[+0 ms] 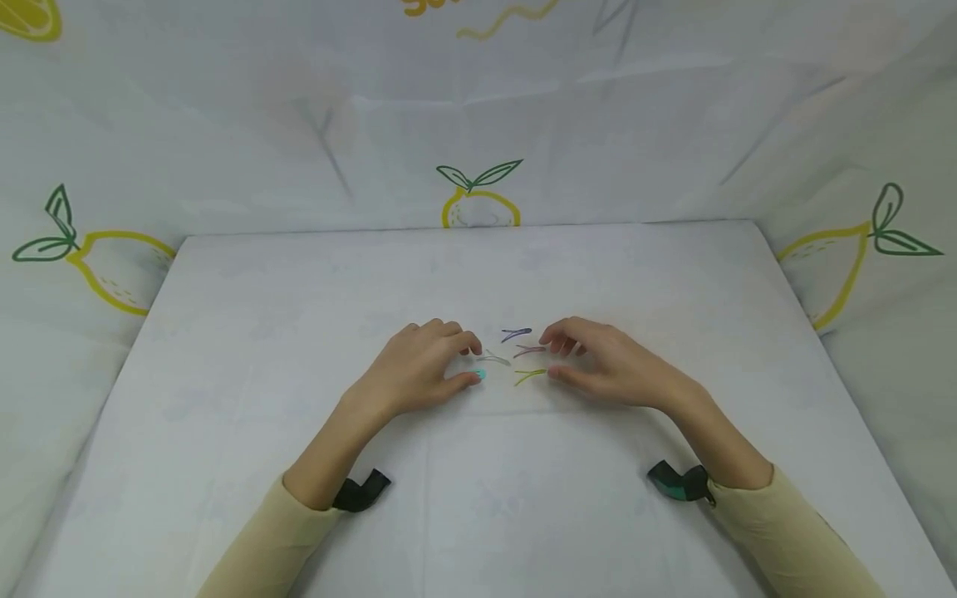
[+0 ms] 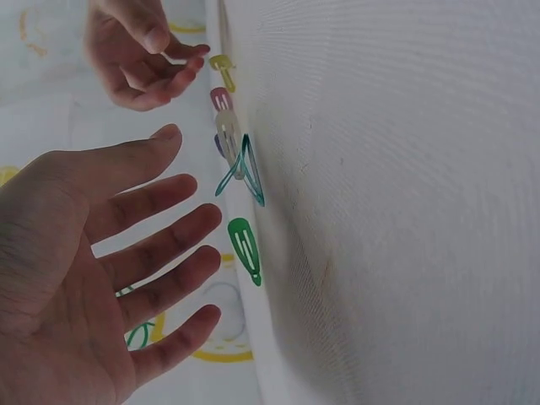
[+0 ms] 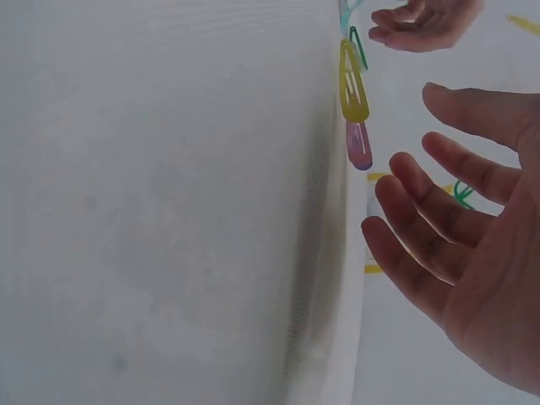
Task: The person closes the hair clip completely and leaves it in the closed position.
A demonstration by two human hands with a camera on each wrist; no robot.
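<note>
— What is placed at the centre?
— Six hair clips are laid in a loose cluster between the two hands: a yellow clip (image 3: 359, 110), a pink clip (image 2: 219, 98), a blue clip (image 1: 526, 331), a pale clip (image 2: 226, 133), a teal clip (image 1: 482, 374) and a green clip (image 2: 251, 264).
— Is the green one seen from above?
— It is hidden in the head view; in the left wrist view it is shown just beside the left fingers.
— How is the left hand (image 1: 419, 365) held?
— Its fingers are spread, slightly bent, with nothing pinched. The thumb is held near the teal clip, whose two legs are splayed.
— And the right hand (image 1: 616, 365)?
— Its fingers are likewise spread and gently curved, with nothing pinched. The thumb is held near the yellow clip, the fingertips near the pink one; whether the pink one is touched cannot be told.
— By what are the clips carried?
— By a desk (image 1: 478, 507) draped in white. Both forearms, in pale yellow sleeves (image 1: 265, 544), are extended over it.
— And beyond?
— The desk is enclosed by white cloth (image 1: 247, 158), on which yellow lemons (image 1: 512, 209) with green leaves are printed.
</note>
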